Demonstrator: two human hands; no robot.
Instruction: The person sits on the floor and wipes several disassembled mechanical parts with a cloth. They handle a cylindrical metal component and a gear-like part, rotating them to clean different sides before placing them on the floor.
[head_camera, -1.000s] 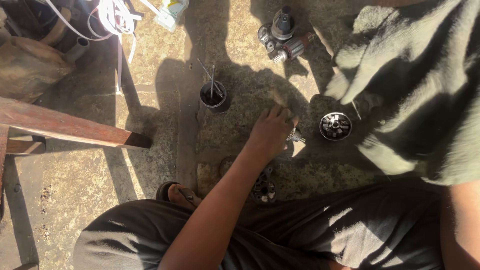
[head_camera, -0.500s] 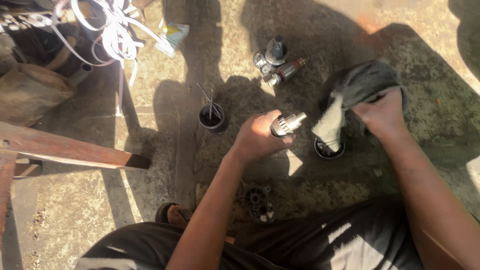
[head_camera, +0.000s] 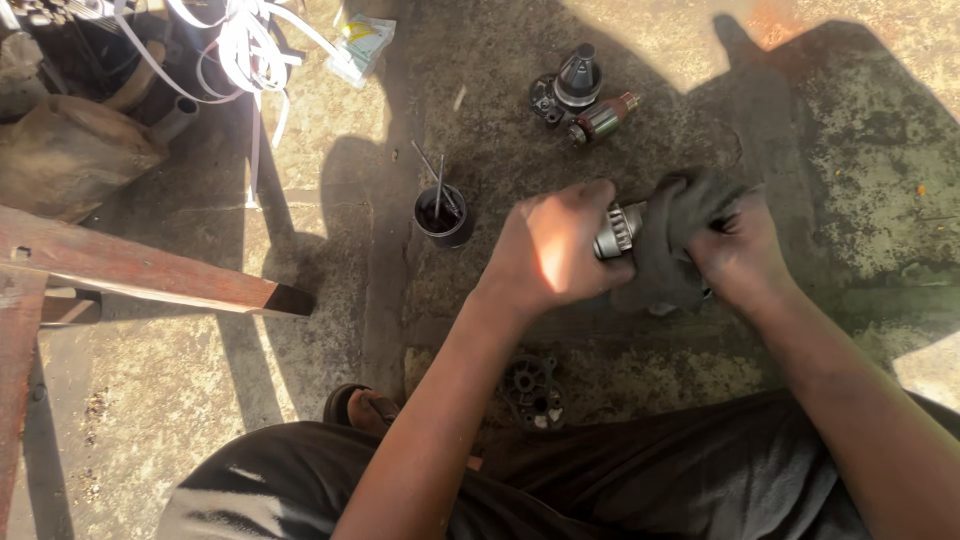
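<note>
My left hand grips a small metal gear-shaft part and holds it level above the concrete floor. My right hand clutches a dark grey rag that is wrapped over the free end of that part, so the tip is hidden. Both hands meet at mid-frame, a little right of centre. A round metal housing seen before lies under the rag and hands, out of sight.
A small black cup with thin rods stands left of my hands. Motor parts lie further away, a black toothed plate sits by my knee. A wooden beam crosses the left; white straps pile up top left.
My left hand lifted the metal part off the floor. My right hand brought the rag down from near the camera and closed it over the part's end.
</note>
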